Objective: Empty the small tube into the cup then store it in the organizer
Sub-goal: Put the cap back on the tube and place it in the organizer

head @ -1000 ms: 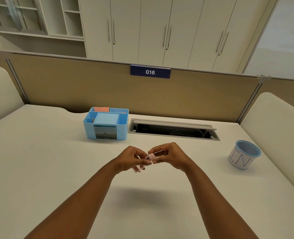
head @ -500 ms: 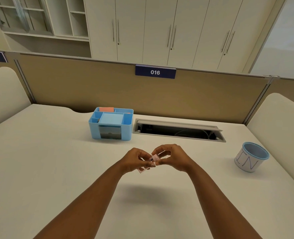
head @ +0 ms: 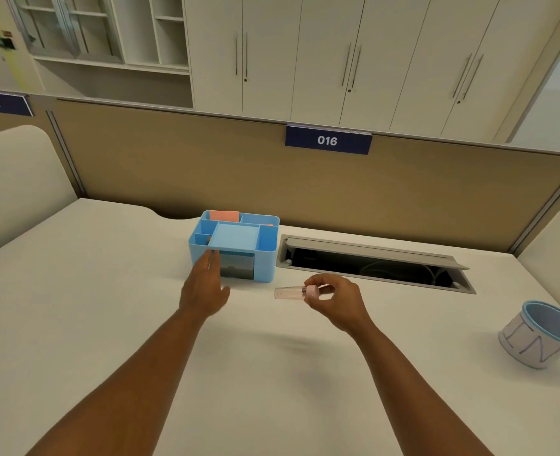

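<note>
Tube [head: 288,293] in right hand [head: 336,299] (capped, seemingly)

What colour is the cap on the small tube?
Pale pink cap, on a clear tube; head view.

Two hands: the left hand [head: 205,289] and the right hand [head: 336,299]. One tube [head: 290,293], clear with one pink cap [head: 312,291]. One blue organizer [head: 234,245] with several compartments and one drawer front. One orange pad [head: 224,215] stands in it. One cup [head: 542,334], blue-rimmed. One cable hatch [head: 372,263] is set in the one tabletop [head: 91,307]. Two number signs: 016 [head: 328,140] and 015 [head: 0,103]. Six cabinet doors show long handles, in three pairs.
</note>
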